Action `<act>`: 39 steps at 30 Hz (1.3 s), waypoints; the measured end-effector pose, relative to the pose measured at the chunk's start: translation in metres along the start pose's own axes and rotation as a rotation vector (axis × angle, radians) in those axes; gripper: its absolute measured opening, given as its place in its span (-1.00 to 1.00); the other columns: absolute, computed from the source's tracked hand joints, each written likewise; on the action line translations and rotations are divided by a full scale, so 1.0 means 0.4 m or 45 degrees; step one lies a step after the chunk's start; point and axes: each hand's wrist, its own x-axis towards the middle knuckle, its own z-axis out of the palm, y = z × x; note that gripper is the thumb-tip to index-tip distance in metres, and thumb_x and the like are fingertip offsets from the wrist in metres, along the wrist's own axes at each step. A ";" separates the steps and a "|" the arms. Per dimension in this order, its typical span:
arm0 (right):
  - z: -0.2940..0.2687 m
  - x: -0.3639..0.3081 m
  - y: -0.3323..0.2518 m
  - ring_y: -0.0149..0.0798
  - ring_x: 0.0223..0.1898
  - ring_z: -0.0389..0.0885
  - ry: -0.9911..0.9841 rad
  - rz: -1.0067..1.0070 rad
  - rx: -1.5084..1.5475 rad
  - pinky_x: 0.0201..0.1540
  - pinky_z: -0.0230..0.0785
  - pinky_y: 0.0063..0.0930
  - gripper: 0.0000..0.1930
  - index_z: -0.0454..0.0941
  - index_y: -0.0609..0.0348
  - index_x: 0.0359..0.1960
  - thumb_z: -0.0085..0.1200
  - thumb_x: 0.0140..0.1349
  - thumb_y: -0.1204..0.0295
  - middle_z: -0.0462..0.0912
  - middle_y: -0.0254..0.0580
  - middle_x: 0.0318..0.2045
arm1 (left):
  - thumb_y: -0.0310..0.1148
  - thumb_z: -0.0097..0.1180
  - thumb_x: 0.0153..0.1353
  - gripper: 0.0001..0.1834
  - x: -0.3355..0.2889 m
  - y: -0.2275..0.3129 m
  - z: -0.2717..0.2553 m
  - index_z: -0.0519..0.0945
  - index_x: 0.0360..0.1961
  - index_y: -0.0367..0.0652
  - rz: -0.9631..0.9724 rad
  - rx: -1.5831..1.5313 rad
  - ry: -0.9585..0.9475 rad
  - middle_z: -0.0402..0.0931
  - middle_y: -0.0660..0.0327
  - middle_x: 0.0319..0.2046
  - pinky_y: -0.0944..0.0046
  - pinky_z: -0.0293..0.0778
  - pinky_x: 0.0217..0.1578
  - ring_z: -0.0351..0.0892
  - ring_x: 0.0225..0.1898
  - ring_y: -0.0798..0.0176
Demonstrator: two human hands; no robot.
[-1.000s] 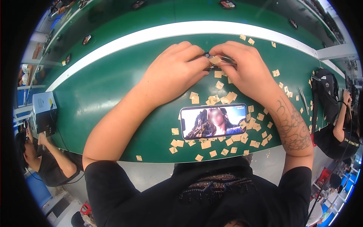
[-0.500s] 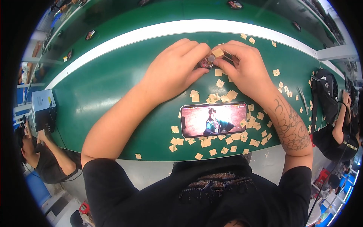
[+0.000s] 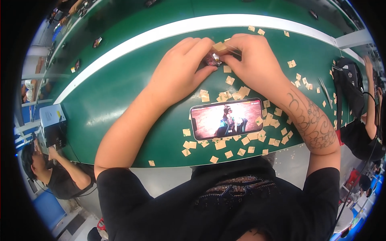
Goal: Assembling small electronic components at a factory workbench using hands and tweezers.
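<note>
My left hand is closed around the edge of a small dark-red electronic part with a shiny silver patch, near the far side of the green table. Beside it my right hand has its thumb and fingers drawn together at the part. A small tan paper square stands up at those right fingertips, over the part. Something thin and pale shows between the right fingers, too blurred to name. Nearer to me lies a phone playing a video, with many tan paper squares strewn around it.
Tweezers lie at the right, beside a black bag. A white rail borders the far edge; beyond it small parts sit on a green surface. At the left stands a box-shaped device. Other people sit on both sides.
The view has shifted a little. Both hands still hold together at the part, and the tan square now sits further left over it. The phone's picture has changed.
</note>
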 end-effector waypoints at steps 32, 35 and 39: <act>-0.014 -0.032 0.059 -0.01 -0.15 0.77 0.204 -0.295 0.170 -0.12 0.61 -0.16 -0.74 0.59 0.12 0.06 0.26 0.43 0.34 0.67 -0.08 -0.14 | -0.54 0.24 0.35 -0.83 0.115 -0.176 -0.028 0.60 -0.05 -0.26 -0.547 -0.086 0.315 0.67 0.06 -0.43 0.18 0.56 -0.31 0.68 -0.43 0.19; -0.015 -0.036 0.049 0.04 -0.17 0.74 0.118 -0.237 0.106 -0.15 0.58 -0.10 -0.86 0.58 0.13 -0.03 0.18 0.48 0.39 0.66 -0.10 -0.15 | -0.40 0.28 0.36 -0.79 0.145 -0.306 -0.065 0.65 -0.05 -0.25 -0.557 0.131 0.245 0.69 -0.03 -0.32 0.05 0.60 -0.18 0.72 -0.31 0.02; 0.011 -0.017 0.104 0.10 -0.20 0.70 0.163 -0.453 0.044 -0.18 0.55 -0.04 -0.91 0.59 0.13 -0.09 0.16 0.49 0.41 0.64 -0.12 -0.19 | -0.21 0.38 0.30 -0.67 0.221 -0.371 -0.081 0.71 -0.03 -0.21 -0.512 0.526 0.203 0.68 -0.17 -0.03 -0.14 0.60 0.04 0.69 -0.08 -0.22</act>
